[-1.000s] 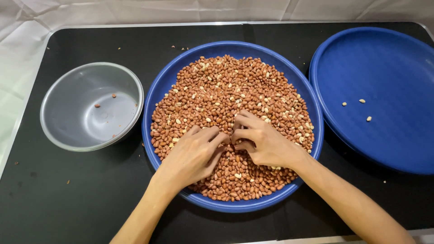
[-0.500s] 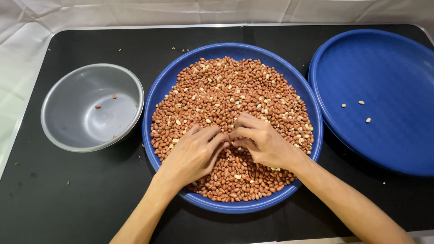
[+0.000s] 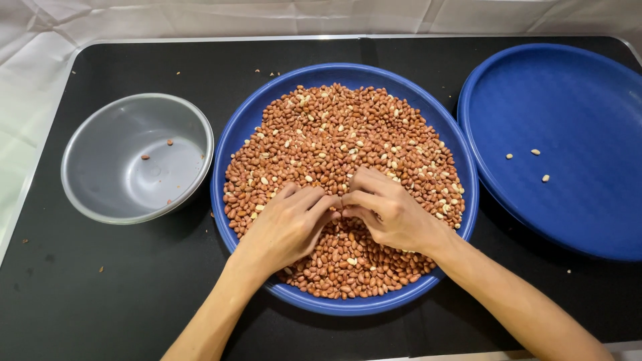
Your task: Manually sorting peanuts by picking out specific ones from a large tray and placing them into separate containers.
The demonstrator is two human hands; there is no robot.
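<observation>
Black table, fingers pinched on peanuts

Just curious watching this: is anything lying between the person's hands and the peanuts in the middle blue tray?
No. The left hand and the right hand rest directly on the peanuts in the blue tray, fingertips meeting; nothing visible lies between.

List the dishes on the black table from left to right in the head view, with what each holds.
Grey metal bowl with a couple of peanuts → blue tray heaped with peanuts, both hands in it → blue tray with three pale peanuts.
</observation>
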